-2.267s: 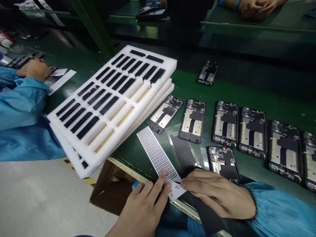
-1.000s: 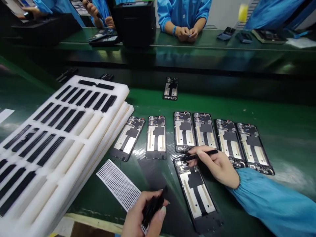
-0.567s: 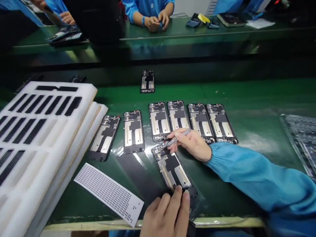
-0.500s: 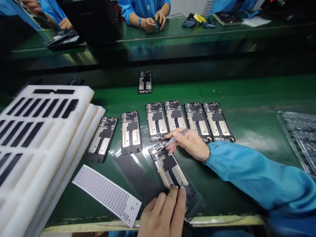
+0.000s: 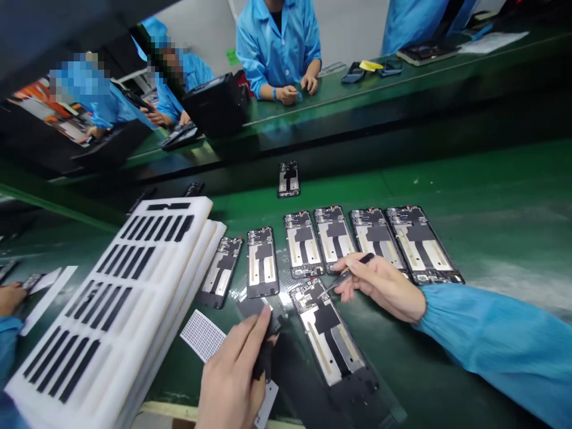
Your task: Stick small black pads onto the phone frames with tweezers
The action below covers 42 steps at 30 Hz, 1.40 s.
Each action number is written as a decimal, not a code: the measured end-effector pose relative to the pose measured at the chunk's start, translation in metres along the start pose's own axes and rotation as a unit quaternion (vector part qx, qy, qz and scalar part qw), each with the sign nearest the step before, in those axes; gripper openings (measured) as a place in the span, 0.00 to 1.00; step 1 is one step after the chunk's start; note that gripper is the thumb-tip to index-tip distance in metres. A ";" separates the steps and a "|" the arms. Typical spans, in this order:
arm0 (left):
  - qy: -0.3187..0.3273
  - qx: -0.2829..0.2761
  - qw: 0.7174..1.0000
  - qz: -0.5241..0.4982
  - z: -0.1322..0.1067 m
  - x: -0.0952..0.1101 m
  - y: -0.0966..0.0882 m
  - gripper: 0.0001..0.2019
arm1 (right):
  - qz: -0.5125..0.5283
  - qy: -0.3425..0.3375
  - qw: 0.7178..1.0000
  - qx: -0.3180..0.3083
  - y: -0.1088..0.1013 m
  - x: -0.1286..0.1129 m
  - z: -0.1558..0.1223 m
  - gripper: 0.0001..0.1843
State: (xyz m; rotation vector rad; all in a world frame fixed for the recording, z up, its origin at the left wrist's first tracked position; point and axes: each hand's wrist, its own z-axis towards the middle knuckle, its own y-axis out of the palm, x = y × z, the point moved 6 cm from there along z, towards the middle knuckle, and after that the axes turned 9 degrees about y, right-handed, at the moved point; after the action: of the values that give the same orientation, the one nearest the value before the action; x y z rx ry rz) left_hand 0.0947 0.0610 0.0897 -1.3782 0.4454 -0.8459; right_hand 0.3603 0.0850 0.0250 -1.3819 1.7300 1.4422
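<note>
My right hand [image 5: 379, 283] pinches a pair of dark tweezers [image 5: 351, 273]. Their tips reach the upper circuit area of an open phone body [image 5: 328, 325], which lies tilted on a clear patterned sheet [image 5: 388, 411]. My left hand [image 5: 236, 363] is closed, left of that phone and apart from it. Between its thumb and fingers is a small black part [image 5: 264, 357], mostly hidden and blurred. Under and beside the left hand lies a white card with rows of black dots [image 5: 203, 335].
Left stands a stack of white foam trays [image 5: 147, 304] with black strips in slots. More open phones lie beyond my hands, including one phone [image 5: 262, 262] and another farther back [image 5: 289, 180]. A co-worker's hands [image 5: 297, 92] rest on the far bench; another hand [image 5: 11, 298] shows at far left.
My left hand has left the lower end of the phone and moved left, now with a black part in it. The tweezers stay at the phone's upper area. The view has shifted.
</note>
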 end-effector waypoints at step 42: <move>0.023 -0.190 0.966 0.173 0.127 -0.026 0.062 0.44 | 0.048 0.051 0.992 0.105 -0.018 -0.037 -0.009 0.27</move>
State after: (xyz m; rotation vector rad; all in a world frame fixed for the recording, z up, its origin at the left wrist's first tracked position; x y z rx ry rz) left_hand 0.1861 0.1630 0.0467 -1.5694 0.8923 -0.5197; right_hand 0.3921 0.0920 0.0521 -1.2947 1.9751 1.2150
